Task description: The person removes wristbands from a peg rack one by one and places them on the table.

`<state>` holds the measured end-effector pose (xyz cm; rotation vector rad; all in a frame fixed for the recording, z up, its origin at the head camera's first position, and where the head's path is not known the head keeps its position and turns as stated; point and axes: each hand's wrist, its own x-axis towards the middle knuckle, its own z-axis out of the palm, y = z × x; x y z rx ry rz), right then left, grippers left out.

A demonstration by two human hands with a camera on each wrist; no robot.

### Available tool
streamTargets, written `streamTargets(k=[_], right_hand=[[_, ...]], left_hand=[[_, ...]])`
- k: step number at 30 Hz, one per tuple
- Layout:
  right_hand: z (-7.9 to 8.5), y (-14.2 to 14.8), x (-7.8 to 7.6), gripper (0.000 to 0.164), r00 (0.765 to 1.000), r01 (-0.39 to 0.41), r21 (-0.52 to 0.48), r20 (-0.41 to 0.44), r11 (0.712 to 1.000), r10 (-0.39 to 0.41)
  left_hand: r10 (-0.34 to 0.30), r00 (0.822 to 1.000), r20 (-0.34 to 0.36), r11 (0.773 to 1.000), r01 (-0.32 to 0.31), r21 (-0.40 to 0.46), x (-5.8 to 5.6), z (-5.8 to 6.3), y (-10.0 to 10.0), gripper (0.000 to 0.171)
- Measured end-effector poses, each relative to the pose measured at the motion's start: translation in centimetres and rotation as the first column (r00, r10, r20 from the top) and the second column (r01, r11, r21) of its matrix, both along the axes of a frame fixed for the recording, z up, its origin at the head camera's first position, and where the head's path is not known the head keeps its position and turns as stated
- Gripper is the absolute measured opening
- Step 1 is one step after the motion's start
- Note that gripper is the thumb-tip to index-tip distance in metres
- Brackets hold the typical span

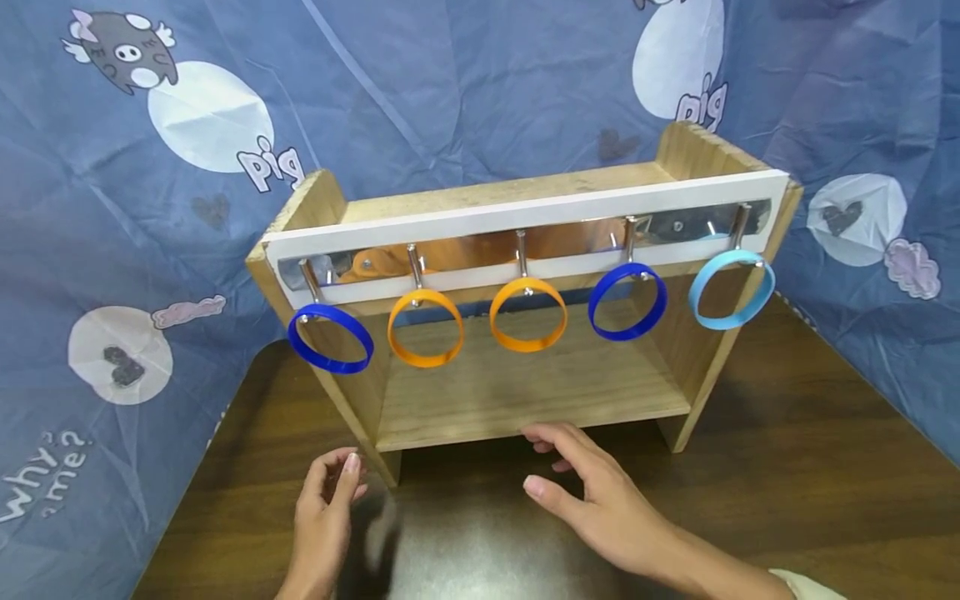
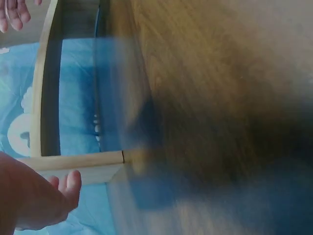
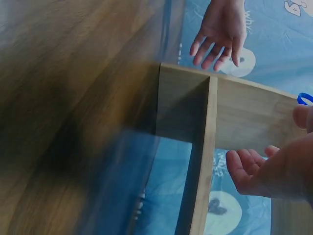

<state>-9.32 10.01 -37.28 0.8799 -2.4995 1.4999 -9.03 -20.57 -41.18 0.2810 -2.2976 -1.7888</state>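
Roughly crosswise, the shelf (image 1: 480,396) faces the camera.

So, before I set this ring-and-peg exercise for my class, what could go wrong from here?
1. The left hand and right hand appear below the rings in the head view; a careless upward move might knock one loose.
2. The rings seem to hang near the tips of the pegs, so a slight nudge could drop one towards the table.
3. Neither hand grips the wooden shelf, so a hard tug could shift it.
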Motion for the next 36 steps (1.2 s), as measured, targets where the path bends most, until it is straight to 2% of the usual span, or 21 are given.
streamTargets(k=[4,10,16,20,28,36], right_hand=[[0.1,-0.8,-0.7,0.041,0.999,-0.039,-0.062,0.025,0.997,0.040],[0.1,-2.0,-1.4,0.038,0.990,-0.074,-0.160,0.109,0.984,0.092],[0.1,-3.5,-1.8,0.033,0.955,-0.116,-0.242,0.238,0.963,0.175],[0.3,-4.6,-2.2,0.032,0.937,-0.143,-0.279,0.272,0.950,0.221],[0.5,-5.5,-2.8,0.038,0.918,-0.164,-0.349,0.288,0.923,0.272],[0.7,-6.0,-3.0,0.041,0.909,-0.162,-0.361,0.308,0.919,0.281]], left_hand=[[0.005,0.997,-0.078,0.987,0.008,0.159,-0.8,-0.1,-0.5,0.034],[-0.014,0.990,-0.143,0.973,0.046,0.224,-1.4,0.1,-0.8,0.028],[-0.030,0.994,-0.104,0.967,0.055,0.251,-2.0,0.7,-0.9,0.034],[-0.029,0.997,-0.070,0.966,0.046,0.255,-2.5,0.8,-1.1,0.036],[-0.043,0.998,-0.037,0.966,0.051,0.254,-2.8,0.6,-1.3,0.035],[-0.062,0.997,-0.045,0.962,0.072,0.262,-2.7,0.6,-1.3,0.031]])
